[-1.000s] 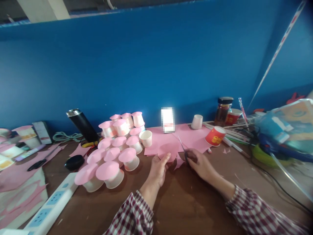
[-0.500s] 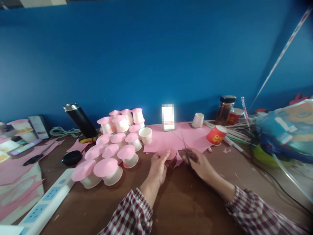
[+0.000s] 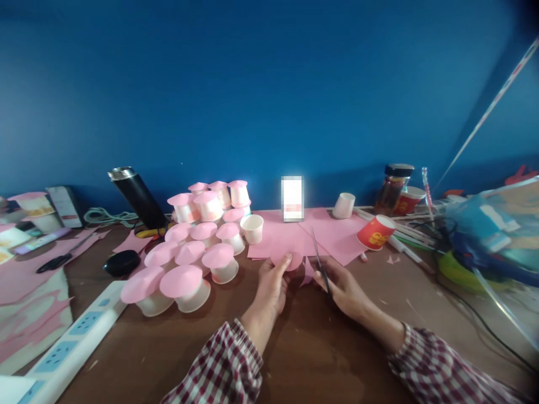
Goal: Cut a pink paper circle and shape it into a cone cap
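Note:
My left hand [image 3: 273, 283] pinches a round piece of pink paper [image 3: 290, 261] just above the brown table [image 3: 311, 348]. My right hand [image 3: 343, 286] grips a pair of scissors [image 3: 319, 259], blades pointing up and away, right beside the pink piece. Behind both hands lie flat sheets of pink paper [image 3: 332, 233]. To the left stands a cluster of upturned white paper cups capped with pink discs [image 3: 197, 252]. One white cup [image 3: 251, 228] stands open side up at the cluster's edge.
A red paper cup [image 3: 374, 232] lies tipped at the right, near a jar [image 3: 391, 188] and a heap of cables and bags [image 3: 488, 235]. A black flask [image 3: 137, 196], a power strip [image 3: 71, 342] and black scissors [image 3: 54, 261] are on the left.
The view has tilted down slightly. My right hand pulled the scissors a little nearer and upright. The left hand still holds the pink piece, now turned smaller toward me.

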A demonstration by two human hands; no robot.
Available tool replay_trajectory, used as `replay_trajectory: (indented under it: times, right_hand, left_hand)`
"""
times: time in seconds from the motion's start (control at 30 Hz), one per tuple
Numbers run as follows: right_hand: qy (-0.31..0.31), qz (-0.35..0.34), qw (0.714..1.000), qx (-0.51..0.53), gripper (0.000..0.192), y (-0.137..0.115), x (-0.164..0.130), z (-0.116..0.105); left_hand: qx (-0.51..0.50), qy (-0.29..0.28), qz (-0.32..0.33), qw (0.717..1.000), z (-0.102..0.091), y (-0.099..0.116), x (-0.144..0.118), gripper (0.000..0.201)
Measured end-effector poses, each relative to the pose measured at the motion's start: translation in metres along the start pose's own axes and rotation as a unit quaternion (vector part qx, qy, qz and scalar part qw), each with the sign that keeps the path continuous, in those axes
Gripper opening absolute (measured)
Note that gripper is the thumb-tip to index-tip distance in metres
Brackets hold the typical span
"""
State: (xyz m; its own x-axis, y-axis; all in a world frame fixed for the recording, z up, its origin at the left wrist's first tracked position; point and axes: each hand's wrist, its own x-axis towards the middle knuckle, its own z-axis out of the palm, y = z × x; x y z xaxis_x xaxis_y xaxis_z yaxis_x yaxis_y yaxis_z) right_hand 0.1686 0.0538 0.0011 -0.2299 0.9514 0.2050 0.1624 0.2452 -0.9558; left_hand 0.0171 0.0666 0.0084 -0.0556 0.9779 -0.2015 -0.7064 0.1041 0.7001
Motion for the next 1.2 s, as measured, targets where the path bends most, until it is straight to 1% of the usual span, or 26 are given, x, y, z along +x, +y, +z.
replay_trajectory:
  times: [0.1,0.17,0.27,0.47,0.67,1.2]
  right_hand:
    - [-0.030,-0.004,0.999,-0.022,0.031,0.0000,-0.0015,0.0011]
    - [-0.039,-0.006,0.999,-0.029,0.030,0.0005,-0.0015,0.0022]
    - [-0.039,-0.003,0.999,-0.021,0.029,0.0004,-0.0006,0.0032]
    - [-0.042,-0.002,0.999,-0.018,0.027,-0.0038,-0.0002,0.0022]
    - [-0.047,0.007,0.999,-0.024,0.034,-0.0042,0.0006,0.0006]
    - [-0.042,0.029,0.998,-0.044,0.042,0.0014,0.0006,0.0003]
  left_hand:
    - [0.005,0.005,-0.010,1.000,0.0012,-0.0004,-0.0001,0.031]
    - [0.010,0.008,-0.012,1.000,0.0016,-0.0009,-0.0006,0.032]
    - [0.014,0.005,0.003,1.000,0.0014,-0.0023,-0.0008,0.034]
    - [0.025,-0.014,-0.005,1.000,0.0002,-0.0035,-0.0005,0.034]
    - [0.037,-0.004,0.001,0.999,0.0007,-0.0032,-0.0014,0.035]
    - [0.067,-0.019,0.012,0.997,-0.0044,-0.0086,-0.0004,0.044]
